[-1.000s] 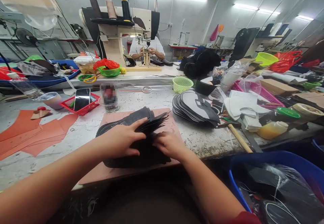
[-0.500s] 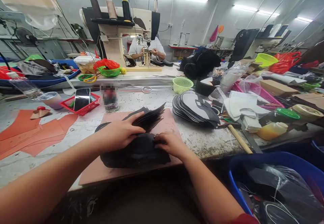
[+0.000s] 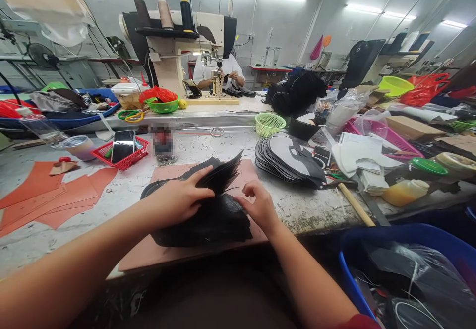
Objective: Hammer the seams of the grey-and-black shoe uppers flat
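Observation:
A stack of thin black pieces [image 3: 208, 225] lies on a pink board [image 3: 143, 254] at the table's front edge. My left hand [image 3: 182, 197] grips the upper black sheets [image 3: 225, 170], which fan upward to the right between thumb and fingers. At the stack's right side is my right hand [image 3: 260, 205], its fingers curled and the thumb and index at the edge of the lower pieces. Whether a sheet is pinched there is too small to tell. To the right, a pile of grey and black cut pieces [image 3: 286, 160] rests on the table.
A red basket [image 3: 124, 160] holds a phone, with orange pieces [image 3: 70, 197] at the left. Behind stand a green basket [image 3: 269, 124] and a sewing machine [image 3: 167, 56], where a person's hands work. A wooden-handled tool [image 3: 357, 205] and blue tub [image 3: 344, 264] are at the right.
My right hand has lifted slightly and shifted right, from resting on the lower black pieces to their edge. My left hand still grips the fanned sheets. The view has shifted slightly.

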Demonstrator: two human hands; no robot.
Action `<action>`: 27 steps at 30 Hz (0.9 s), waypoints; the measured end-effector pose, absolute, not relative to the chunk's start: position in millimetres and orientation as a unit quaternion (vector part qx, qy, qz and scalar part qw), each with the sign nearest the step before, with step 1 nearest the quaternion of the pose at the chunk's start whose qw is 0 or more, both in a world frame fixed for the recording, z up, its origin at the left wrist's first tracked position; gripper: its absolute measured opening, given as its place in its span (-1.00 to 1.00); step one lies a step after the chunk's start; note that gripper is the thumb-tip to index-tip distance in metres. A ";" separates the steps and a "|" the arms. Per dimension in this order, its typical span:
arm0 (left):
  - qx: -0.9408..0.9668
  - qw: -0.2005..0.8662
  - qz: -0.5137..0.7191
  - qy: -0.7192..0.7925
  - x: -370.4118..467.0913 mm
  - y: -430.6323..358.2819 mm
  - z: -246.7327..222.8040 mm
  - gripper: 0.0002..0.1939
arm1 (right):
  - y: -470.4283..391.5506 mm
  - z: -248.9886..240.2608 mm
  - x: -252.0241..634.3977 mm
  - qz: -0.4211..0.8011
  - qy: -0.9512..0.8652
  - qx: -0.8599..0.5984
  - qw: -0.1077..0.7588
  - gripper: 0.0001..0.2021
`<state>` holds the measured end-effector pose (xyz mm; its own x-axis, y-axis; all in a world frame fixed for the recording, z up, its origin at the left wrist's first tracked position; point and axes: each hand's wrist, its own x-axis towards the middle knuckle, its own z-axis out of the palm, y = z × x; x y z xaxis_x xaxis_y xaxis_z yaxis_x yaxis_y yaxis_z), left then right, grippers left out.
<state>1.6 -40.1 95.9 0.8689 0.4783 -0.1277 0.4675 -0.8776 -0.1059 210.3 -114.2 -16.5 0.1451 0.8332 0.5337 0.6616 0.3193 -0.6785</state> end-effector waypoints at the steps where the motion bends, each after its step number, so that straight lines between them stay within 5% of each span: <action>1: -0.968 0.026 0.060 -0.242 0.1 -37.6 96.2 -0.57 | -115.4 -16.6 212.1 0.121 -0.663 -0.578 0.460 -0.84; 5: -0.972 0.032 0.051 -0.229 -0.3 -36.4 95.8 -0.47 | -117.7 -10.5 217.7 0.253 -0.736 -0.544 0.315 -0.79; 9: -0.966 0.085 0.102 -0.222 3.9 -45.8 94.7 -0.63 | -115.9 -0.3 219.3 0.277 -0.744 -0.543 0.272 -0.92; 15: -0.964 0.114 0.122 -0.205 5.5 -50.7 92.6 -0.68 | -114.8 15.0 218.4 0.255 -0.769 -0.551 0.201 -0.76; 27: -0.963 0.106 0.153 -0.193 9.2 -54.6 88.0 -0.63 | -119.0 11.9 220.0 0.294 -0.737 -0.565 0.227 -0.76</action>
<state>9.2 -54.6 88.0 0.8789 0.4042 -0.2533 0.3398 -0.9032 -0.2623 220.0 -119.0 11.9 -0.2578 0.9662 0.0021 0.6991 0.1880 -0.6899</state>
